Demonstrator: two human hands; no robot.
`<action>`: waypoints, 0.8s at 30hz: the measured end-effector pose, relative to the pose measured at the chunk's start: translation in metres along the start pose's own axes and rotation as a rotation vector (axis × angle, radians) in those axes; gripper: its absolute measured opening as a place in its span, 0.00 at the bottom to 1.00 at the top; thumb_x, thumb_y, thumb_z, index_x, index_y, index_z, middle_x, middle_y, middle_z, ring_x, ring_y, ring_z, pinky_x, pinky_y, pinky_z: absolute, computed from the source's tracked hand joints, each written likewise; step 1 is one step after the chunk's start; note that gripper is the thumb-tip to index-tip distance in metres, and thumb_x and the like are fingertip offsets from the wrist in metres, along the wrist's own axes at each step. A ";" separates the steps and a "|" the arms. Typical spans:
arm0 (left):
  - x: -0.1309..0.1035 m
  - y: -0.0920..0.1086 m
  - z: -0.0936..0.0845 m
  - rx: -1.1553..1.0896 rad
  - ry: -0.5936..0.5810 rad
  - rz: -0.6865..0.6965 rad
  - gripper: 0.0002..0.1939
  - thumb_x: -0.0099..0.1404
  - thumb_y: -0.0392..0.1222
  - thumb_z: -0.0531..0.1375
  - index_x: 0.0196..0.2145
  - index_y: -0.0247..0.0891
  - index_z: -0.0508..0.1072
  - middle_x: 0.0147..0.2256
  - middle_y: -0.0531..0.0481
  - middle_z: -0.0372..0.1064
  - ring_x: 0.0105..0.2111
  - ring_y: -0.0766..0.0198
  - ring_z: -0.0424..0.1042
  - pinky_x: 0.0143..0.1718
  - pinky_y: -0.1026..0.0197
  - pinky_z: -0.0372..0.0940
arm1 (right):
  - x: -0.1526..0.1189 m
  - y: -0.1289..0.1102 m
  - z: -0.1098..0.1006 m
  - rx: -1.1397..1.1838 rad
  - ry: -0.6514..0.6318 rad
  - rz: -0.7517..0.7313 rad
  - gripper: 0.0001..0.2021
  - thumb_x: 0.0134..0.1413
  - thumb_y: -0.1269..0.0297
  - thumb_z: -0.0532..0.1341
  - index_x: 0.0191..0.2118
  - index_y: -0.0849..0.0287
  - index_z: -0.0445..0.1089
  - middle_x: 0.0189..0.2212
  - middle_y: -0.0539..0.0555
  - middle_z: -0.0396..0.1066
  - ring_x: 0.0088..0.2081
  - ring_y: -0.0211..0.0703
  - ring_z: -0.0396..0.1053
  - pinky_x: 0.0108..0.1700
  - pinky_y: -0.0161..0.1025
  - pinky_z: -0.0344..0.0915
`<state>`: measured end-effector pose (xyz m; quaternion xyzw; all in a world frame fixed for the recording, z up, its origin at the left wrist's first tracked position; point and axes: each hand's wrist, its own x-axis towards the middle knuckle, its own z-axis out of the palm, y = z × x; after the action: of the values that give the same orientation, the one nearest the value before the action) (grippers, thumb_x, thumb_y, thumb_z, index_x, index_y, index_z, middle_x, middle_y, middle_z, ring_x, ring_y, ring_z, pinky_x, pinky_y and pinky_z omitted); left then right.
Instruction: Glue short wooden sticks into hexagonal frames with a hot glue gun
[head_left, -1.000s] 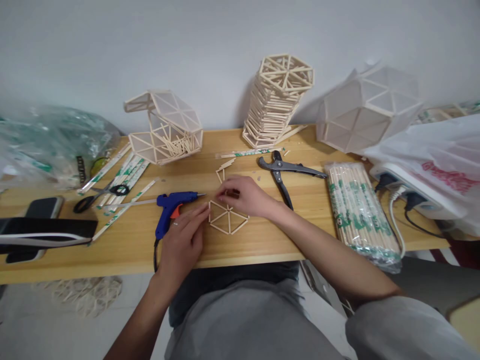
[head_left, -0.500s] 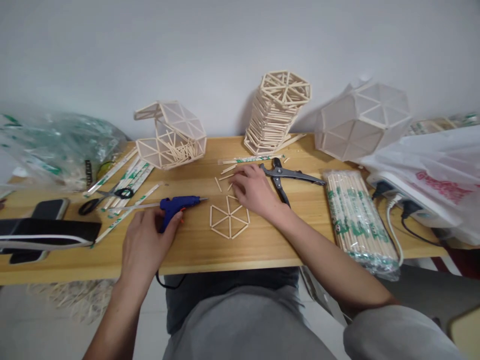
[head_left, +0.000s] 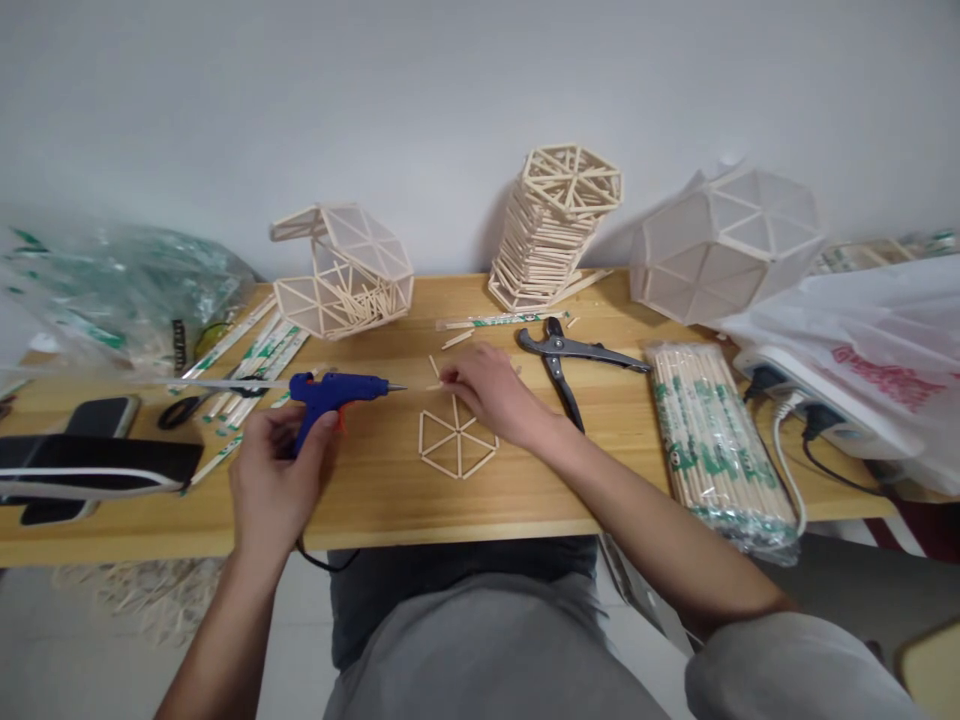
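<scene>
My left hand (head_left: 279,478) grips a blue hot glue gun (head_left: 337,392) by its handle, with a long glue stick (head_left: 217,383) out of its back and its nozzle pointing right. My right hand (head_left: 491,390) is closed in a pinch on a short wooden stick (head_left: 435,387), whose end shows left of the fingertips. Just below lies a wheel-shaped frame of short wooden sticks (head_left: 459,434), with spokes meeting in the middle; its upper right part is partly hidden by my right hand. Another short stick (head_left: 434,366) lies near the fingertips.
Pliers (head_left: 559,350) lie right of my right hand, then a bag of wrapped chopsticks (head_left: 716,440) and a power strip (head_left: 825,405). Scissors (head_left: 180,410) and phones lie left. A stick tower (head_left: 544,240) and panelled stick models (head_left: 345,270) stand against the wall.
My left hand has raised the glue gun and drawn it slightly left. My right hand has moved left with a short stick between its fingertips.
</scene>
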<state>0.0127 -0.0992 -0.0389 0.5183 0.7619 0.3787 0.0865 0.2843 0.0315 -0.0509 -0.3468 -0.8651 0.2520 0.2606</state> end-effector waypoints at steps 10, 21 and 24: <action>0.003 0.011 0.012 -0.300 -0.049 -0.250 0.17 0.62 0.58 0.66 0.34 0.41 0.72 0.21 0.57 0.66 0.19 0.66 0.63 0.19 0.63 0.57 | -0.001 -0.003 0.013 0.092 -0.053 -0.049 0.04 0.71 0.69 0.65 0.42 0.56 0.79 0.39 0.54 0.81 0.48 0.49 0.70 0.54 0.45 0.57; 0.002 0.012 0.015 -0.404 -0.065 -0.253 0.20 0.56 0.56 0.71 0.39 0.41 0.75 0.30 0.51 0.78 0.23 0.64 0.72 0.25 0.61 0.69 | -0.004 -0.005 0.015 0.095 -0.015 -0.073 0.07 0.65 0.76 0.66 0.46 0.58 0.75 0.40 0.56 0.81 0.45 0.50 0.72 0.52 0.45 0.60; 0.001 0.011 0.012 -0.404 -0.141 -0.267 0.22 0.55 0.56 0.72 0.41 0.42 0.74 0.31 0.51 0.79 0.23 0.62 0.73 0.24 0.60 0.68 | -0.005 -0.006 0.016 0.093 -0.018 -0.064 0.09 0.65 0.77 0.64 0.47 0.59 0.74 0.40 0.56 0.81 0.45 0.51 0.72 0.52 0.45 0.61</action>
<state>0.0265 -0.0902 -0.0398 0.4104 0.7246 0.4712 0.2907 0.2743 0.0197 -0.0606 -0.3043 -0.8654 0.2865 0.2764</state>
